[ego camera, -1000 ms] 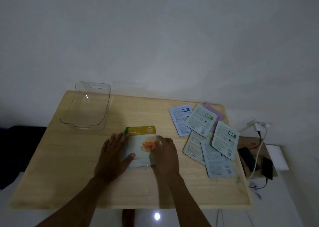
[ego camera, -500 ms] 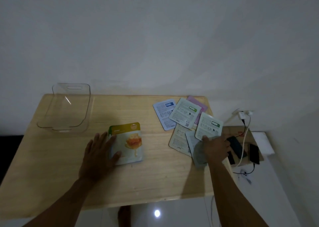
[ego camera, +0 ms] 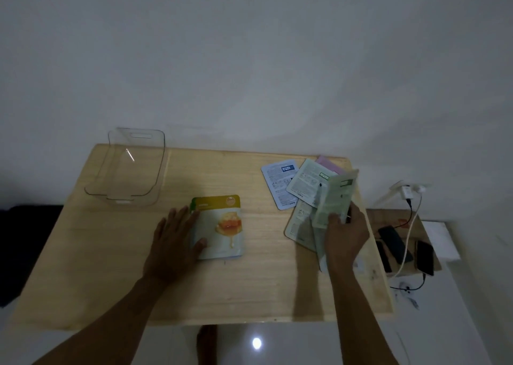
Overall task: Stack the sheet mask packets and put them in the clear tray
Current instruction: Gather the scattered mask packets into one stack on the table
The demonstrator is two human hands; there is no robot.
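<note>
A yellow-topped sheet mask packet (ego camera: 222,227) lies face up in the middle of the wooden table (ego camera: 111,267). My left hand (ego camera: 173,242) rests flat on its left edge, fingers spread. My right hand (ego camera: 345,233) grips a pale green packet (ego camera: 334,198) and holds it tilted up above a loose pile of face-down packets (ego camera: 301,226). A blue-labelled packet (ego camera: 277,184), a green-labelled one (ego camera: 308,183) and a pink one (ego camera: 327,163) lie behind it. The clear tray (ego camera: 155,176) stands empty at the table's far left.
Right of the table sits a low cardboard surface (ego camera: 388,220) with dark phones (ego camera: 395,242) and a white charger cable (ego camera: 408,226) plugged into a wall socket. A dark object (ego camera: 22,239) lies on the floor to the left. The white wall runs close behind the table.
My right hand left the yellow packet, reached to the pile on the right, and has lifted a green packet off it. My left hand stayed on the yellow packet.
</note>
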